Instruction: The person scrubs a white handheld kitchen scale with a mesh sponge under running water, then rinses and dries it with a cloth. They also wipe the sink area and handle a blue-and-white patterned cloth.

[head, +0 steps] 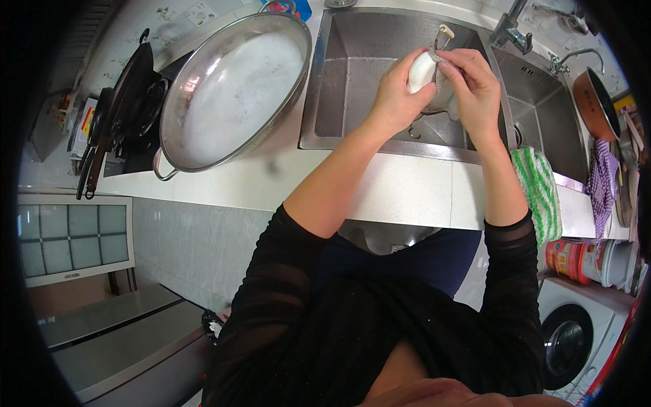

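Over the left sink basin point(351, 96), my left hand point(394, 102) grips a smooth white oval piece, which looks like a bar of soap point(422, 72). My right hand point(475, 89) pinches a greyish mesh net point(443, 81) against the bar's right end. Part of the net is hidden behind the fingers. Just beyond my fingertips shows a wire hook with a cream-coloured grip point(447, 31). Below the hands, a curved metal hook point(415, 133) and a dark wire show within the basin; whether they join the net cannot be told.
Left of the sink stands a large steel basin point(285, 104) of white suds, handles jutting out. Black pans point(127, 96) lean further left. A faucet point(511, 33) rises by the smaller right basin point(539, 102). A green-striped towel point(536, 193) hangs over the counter edge.
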A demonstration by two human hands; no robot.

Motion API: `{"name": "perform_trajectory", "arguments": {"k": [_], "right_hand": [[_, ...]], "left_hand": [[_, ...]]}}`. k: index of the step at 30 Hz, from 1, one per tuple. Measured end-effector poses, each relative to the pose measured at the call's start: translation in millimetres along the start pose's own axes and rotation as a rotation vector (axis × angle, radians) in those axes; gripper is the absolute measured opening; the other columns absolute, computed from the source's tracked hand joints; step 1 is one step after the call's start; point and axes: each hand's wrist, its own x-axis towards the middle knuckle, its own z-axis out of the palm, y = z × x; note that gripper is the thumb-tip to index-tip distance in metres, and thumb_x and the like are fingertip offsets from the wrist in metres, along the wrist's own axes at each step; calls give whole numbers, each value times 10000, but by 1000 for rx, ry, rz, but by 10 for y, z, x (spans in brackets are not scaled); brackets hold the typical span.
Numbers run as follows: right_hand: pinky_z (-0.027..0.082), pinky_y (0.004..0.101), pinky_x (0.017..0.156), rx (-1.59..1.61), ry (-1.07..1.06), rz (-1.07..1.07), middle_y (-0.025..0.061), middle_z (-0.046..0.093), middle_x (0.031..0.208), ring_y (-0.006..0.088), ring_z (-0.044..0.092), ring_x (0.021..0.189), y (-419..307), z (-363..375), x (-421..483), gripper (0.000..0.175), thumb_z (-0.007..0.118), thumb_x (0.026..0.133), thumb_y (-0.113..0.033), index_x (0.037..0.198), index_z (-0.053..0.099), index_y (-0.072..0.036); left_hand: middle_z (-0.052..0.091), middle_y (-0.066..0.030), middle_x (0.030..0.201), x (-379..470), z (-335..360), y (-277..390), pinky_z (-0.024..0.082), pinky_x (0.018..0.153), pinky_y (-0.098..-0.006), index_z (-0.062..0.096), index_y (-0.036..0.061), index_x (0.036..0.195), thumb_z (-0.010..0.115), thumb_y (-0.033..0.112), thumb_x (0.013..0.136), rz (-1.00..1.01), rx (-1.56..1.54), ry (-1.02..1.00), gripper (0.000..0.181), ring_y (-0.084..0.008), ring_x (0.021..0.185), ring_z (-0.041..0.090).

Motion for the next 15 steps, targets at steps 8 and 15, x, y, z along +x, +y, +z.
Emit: {"name": "perform_trajectory", "arguments": {"k": [8, 15], "right_hand": [[475, 260, 657, -231, -72, -201, 72, 596, 890, 177, 587, 743, -177, 132, -76, 284, 626, 776, 52, 1027, 686, -67], [474, 252, 640, -273, 30, -147, 79, 604, 878, 172, 597, 731, -109, 57, -11, 244, 626, 788, 23, 1002, 701, -68]], "left_hand": [[577, -45, 1053, 19, -30, -57, 458, 809, -264, 439, 43, 1295, 573, -1, 798, -103, -160, -44, 517, -115, 952, 550], [574, -43, 1093, 14, -65, 65, 454, 844, -268, 459, 51, 1275, 603, 19, 807, -133, -161, -52, 491, -119, 994, 545]]}}
